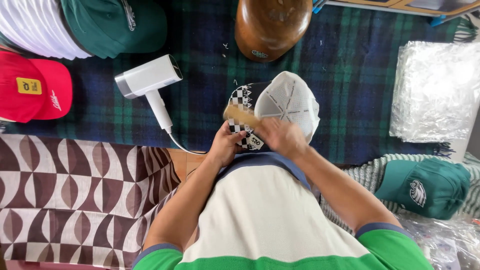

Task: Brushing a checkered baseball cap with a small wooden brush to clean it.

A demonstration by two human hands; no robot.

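One view only, from the head camera, looking straight down. A cap [287,102] with a white mesh back and a black-and-white checked front is held near the chest, over the near edge of a dark plaid cloth [350,75]. The left hand [226,145] is closed on the cap's near edge from below. The right hand [281,136] is wrapped around a tan wooden brush [242,116], whose head lies across the checked panel.

Judged from this: the cap is best kept braced by the left hand, the brush kept flat, with light strokes so the mesh is not snagged.

Packages and labels, by place:
- Far right: a stack of clear plastic bags [437,95], crinkled.
- Near right: a green cap [425,187] with a white bird-head emblem, on a striped cloth.
- Far left: a red cap [32,92] with a square yellow sticker on its peak.
- Far, left of centre: another dark green cap [115,25].
- Far centre: a brown wooden cap block [270,25].
- Left of the hands: a white hair dryer [150,82], cord trailing near.
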